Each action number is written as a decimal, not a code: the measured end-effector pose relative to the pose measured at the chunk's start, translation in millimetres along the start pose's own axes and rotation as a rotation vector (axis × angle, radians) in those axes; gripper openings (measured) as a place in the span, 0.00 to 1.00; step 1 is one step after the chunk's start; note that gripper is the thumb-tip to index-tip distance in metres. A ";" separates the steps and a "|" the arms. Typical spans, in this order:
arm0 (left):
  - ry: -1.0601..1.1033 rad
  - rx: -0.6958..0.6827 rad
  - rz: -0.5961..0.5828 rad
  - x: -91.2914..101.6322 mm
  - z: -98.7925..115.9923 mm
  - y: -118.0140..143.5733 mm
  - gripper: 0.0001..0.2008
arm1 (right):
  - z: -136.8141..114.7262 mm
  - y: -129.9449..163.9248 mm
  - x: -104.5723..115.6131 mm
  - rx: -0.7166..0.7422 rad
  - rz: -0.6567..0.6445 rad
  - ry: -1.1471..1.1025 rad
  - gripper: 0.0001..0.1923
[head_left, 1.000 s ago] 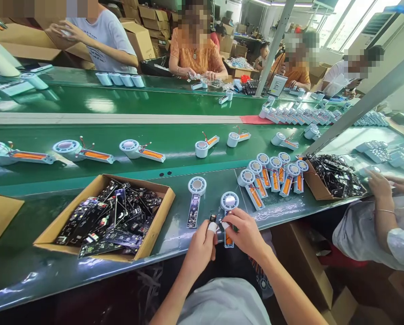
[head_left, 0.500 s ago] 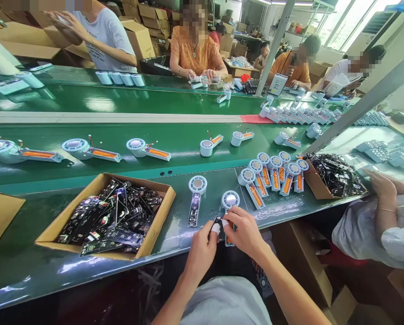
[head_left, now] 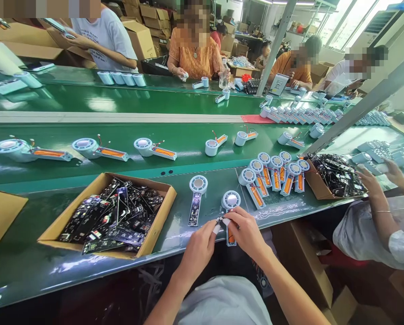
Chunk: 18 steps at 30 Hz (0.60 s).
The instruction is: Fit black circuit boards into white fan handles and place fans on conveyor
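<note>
My left hand point(head_left: 201, 243) is closed in a pinch on a black circuit board point(head_left: 219, 220), mostly hidden by the fingers. My right hand point(head_left: 245, 229) pinches at the same spot, its fingertips meeting those of the left; what it grips is too small to make out. White covers show on some fingertips. Beneath the right hand lies a pale blue handheld fan point(head_left: 231, 199), round head away from me, orange strip showing in its handle. To its left, another fan point(head_left: 198, 184) has a circuit board point(head_left: 194, 210) on its handle.
An open cardboard box point(head_left: 170, 198) of circuit boards stands left. Several fans point(head_left: 256, 180) cluster right, beside another board-filled box point(head_left: 319, 192). More fans point(head_left: 143, 146) lie along the green belt point(head_left: 185, 131). A co-worker's hands point(head_left: 374, 185) are at far right; people sit opposite.
Fans on the near belt have shifted right. My hands stay together, with slight finger movement. The co-worker's hands at right have moved apart; a person opposite now holds a clear bottle.
</note>
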<state>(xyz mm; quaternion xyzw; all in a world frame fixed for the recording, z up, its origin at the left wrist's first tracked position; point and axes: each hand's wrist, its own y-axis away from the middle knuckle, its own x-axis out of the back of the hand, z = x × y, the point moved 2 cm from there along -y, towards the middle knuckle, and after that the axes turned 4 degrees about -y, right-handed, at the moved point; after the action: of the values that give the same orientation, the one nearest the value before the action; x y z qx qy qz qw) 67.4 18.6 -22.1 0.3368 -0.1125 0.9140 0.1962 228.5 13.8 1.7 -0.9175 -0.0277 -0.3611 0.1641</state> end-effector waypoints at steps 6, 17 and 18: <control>0.021 -0.010 -0.094 8.8 -2.8 -4.4 0.13 | 7.8 -3.9 4.3 0.071 -0.095 -0.104 0.13; 0.112 0.140 -0.074 -6.2 1.7 6.9 0.14 | -6.4 9.5 28.7 0.000 0.079 -0.023 0.12; 0.149 0.161 -0.062 -8.8 1.4 9.0 0.15 | -7.2 8.7 30.3 0.030 0.077 -0.028 0.13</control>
<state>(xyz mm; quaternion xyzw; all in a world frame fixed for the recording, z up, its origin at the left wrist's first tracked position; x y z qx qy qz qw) 70.4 7.5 -27.5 0.2861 -0.0132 0.9360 0.2046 247.6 1.3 24.5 -0.9203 0.0000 -0.3412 0.1912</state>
